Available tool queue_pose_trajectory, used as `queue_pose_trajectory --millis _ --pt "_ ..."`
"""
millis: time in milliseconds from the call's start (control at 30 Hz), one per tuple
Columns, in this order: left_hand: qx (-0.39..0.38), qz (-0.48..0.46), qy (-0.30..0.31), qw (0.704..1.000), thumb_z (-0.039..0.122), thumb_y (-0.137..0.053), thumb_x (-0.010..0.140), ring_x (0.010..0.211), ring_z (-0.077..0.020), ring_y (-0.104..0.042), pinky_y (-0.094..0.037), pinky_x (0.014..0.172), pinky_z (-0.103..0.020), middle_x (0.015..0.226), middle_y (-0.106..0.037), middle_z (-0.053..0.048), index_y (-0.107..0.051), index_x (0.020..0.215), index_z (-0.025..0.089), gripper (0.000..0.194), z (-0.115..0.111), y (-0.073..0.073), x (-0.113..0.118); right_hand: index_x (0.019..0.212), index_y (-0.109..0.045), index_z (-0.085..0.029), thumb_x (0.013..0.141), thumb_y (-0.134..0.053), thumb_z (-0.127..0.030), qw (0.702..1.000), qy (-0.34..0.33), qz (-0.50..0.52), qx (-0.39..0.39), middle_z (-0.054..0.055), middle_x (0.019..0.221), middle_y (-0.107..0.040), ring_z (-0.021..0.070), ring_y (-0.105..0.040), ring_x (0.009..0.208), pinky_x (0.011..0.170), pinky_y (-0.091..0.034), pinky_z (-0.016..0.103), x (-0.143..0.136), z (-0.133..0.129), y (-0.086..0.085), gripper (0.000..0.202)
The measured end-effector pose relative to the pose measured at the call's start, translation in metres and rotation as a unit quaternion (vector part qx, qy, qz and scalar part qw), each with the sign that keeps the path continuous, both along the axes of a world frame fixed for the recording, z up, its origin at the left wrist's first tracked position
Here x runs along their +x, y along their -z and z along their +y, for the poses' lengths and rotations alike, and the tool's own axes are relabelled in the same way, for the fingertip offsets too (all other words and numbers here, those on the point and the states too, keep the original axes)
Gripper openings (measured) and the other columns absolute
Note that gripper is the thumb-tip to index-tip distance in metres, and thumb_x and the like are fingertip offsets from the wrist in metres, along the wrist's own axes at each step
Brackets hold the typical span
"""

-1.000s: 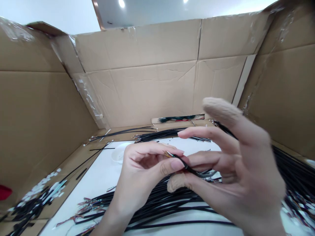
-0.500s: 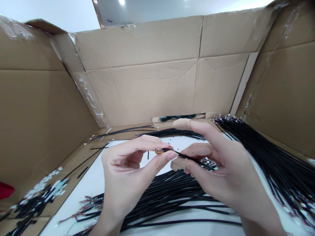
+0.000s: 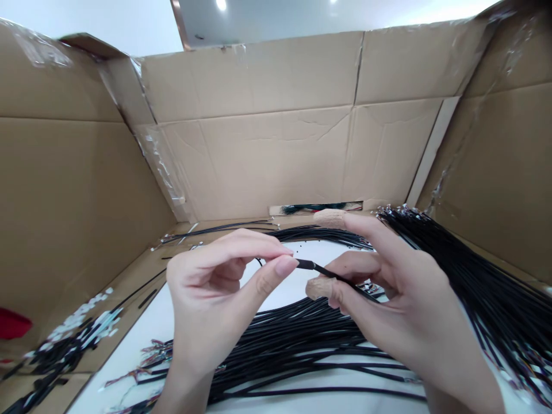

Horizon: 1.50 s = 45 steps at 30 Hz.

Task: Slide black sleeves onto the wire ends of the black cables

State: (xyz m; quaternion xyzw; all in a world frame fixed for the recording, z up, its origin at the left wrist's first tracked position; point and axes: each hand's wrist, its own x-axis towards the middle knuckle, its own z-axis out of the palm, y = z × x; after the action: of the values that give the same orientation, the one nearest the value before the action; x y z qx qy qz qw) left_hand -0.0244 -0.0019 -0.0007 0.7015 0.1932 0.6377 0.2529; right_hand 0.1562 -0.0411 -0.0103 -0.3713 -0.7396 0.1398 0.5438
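Observation:
A black cable [image 3: 323, 270] runs between my two hands, with a slightly thicker black sleeve [image 3: 306, 264] near its left end. My left hand [image 3: 219, 287] pinches that end between thumb and index finger, and its wire tips are hidden behind the fingers. My right hand [image 3: 397, 299] grips the cable between its thumb and bent fingers, while the index finger is raised. Tan finger covers wrap the right thumb and index fingertip. Under both hands lies a bundle of black cables [image 3: 293, 339] with colored wire ends at the left.
A thick pile of black cables [image 3: 457, 264] lies at right. More cables [image 3: 319, 233] lie along the back. White connectors and black pieces [image 3: 81, 328] sit at left beside a red object [image 3: 12, 324]. Cardboard walls [image 3: 276, 149] surround the white work surface [image 3: 138, 322].
My left fingers now cover the colored wire ends that showed before. A black sleeve is now visible on the cable between the hands. The right hand's grip looks the same; the view shifted slightly.

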Motion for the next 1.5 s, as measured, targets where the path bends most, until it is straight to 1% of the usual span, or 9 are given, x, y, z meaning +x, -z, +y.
queue_pose_trajectory --millis 167,300,400,567,867,1200,1300,1400,1500 --pt "-0.068 0.014 0.031 0.997 0.012 -0.077 0.080 0.069 -0.0041 -0.070 -0.057 0.066 -0.008 0.077 -0.077 0.010 -0.079 0.082 0.032 0.021 -0.004 0.000 0.002 0.109 -0.065 -0.036 0.072 -0.081 -0.012 0.997 -0.041 0.043 -0.045 -0.011 0.081 -0.065 0.0030 -0.055 0.055 0.053 -0.050 0.013 -0.004 0.001 -0.003 0.046" --pt "-0.108 0.011 0.071 0.992 0.013 -0.075 0.081 0.065 -0.0042 -0.071 -0.058 0.065 -0.007 0.074 -0.077 0.011 -0.079 0.083 0.034 0.021 -0.006 -0.001 0.007 0.083 -0.067 -0.025 0.079 -0.074 -0.012 0.992 -0.043 0.117 -0.012 -0.010 0.075 -0.068 0.0046 -0.057 0.060 0.056 -0.049 0.016 -0.010 0.001 -0.006 0.015" --pt "-0.101 0.019 0.041 0.994 0.013 -0.073 0.083 0.066 -0.0045 -0.072 -0.059 0.067 -0.008 0.075 -0.077 0.011 -0.079 0.084 0.034 0.021 -0.008 0.001 0.007 0.076 -0.064 -0.021 0.082 -0.069 -0.009 0.988 -0.047 0.144 0.000 -0.009 0.070 -0.066 0.0045 -0.056 0.062 0.056 -0.047 0.015 -0.011 0.001 -0.007 0.015" --pt "-0.058 0.030 -0.052 0.997 0.010 -0.075 0.080 0.064 -0.0025 -0.068 -0.056 0.064 -0.006 0.073 -0.075 0.011 -0.078 0.081 0.029 0.020 -0.011 0.003 0.007 0.086 -0.070 -0.023 0.086 -0.065 -0.009 0.992 -0.040 0.123 0.002 -0.005 0.079 -0.069 0.0075 -0.057 0.069 0.060 -0.048 0.020 -0.009 0.000 -0.006 0.015" --pt "-0.041 0.057 -0.011 0.997 0.004 -0.071 0.081 0.068 -0.0031 -0.069 -0.057 0.068 -0.004 0.075 -0.074 0.010 -0.077 0.084 0.030 0.027 -0.014 -0.002 0.007 0.090 -0.074 -0.021 0.084 -0.070 -0.013 0.994 -0.001 0.103 0.038 -0.002 0.069 -0.062 0.0086 -0.045 0.060 0.048 -0.038 0.022 -0.011 -0.001 -0.003 0.011" --pt "-0.046 0.046 -0.043 0.997 0.008 -0.073 0.082 0.065 -0.0027 -0.067 -0.056 0.064 -0.005 0.076 -0.074 0.010 -0.075 0.081 0.027 0.019 -0.014 0.000 0.012 0.083 -0.063 -0.022 0.091 -0.058 -0.010 0.995 -0.046 0.083 0.005 -0.002 0.083 -0.067 0.0103 -0.061 0.076 0.064 -0.049 0.024 -0.005 -0.002 -0.004 0.015" --pt "-0.054 0.052 -0.043 0.996 0.009 -0.073 0.082 0.063 -0.0024 -0.066 -0.055 0.063 -0.005 0.073 -0.073 0.010 -0.074 0.080 0.027 0.017 -0.013 -0.001 0.011 0.096 -0.063 -0.025 0.091 -0.056 -0.007 0.995 -0.032 0.092 -0.005 -0.002 0.093 -0.066 0.0098 -0.062 0.080 0.067 -0.051 0.022 -0.005 -0.004 -0.004 0.020" --pt "-0.060 0.045 -0.025 0.997 0.009 -0.072 0.083 0.066 -0.0023 -0.068 -0.055 0.064 -0.004 0.075 -0.074 0.010 -0.075 0.081 0.028 0.019 -0.013 -0.001 0.010 0.107 -0.064 -0.027 0.086 -0.060 -0.005 0.996 -0.027 0.084 -0.007 -0.002 0.098 -0.066 0.0108 -0.059 0.079 0.063 -0.050 0.023 -0.006 -0.003 -0.005 0.030" --pt "-0.065 0.038 -0.011 0.997 0.007 -0.071 0.083 0.068 -0.0016 -0.069 -0.055 0.067 -0.002 0.077 -0.075 0.012 -0.076 0.083 0.029 0.023 -0.014 -0.001 0.009 0.098 -0.068 -0.026 0.085 -0.066 -0.008 0.995 -0.049 0.084 0.023 -0.002 0.087 -0.068 0.0121 -0.058 0.077 0.058 -0.047 0.025 -0.008 -0.001 -0.005 0.022"
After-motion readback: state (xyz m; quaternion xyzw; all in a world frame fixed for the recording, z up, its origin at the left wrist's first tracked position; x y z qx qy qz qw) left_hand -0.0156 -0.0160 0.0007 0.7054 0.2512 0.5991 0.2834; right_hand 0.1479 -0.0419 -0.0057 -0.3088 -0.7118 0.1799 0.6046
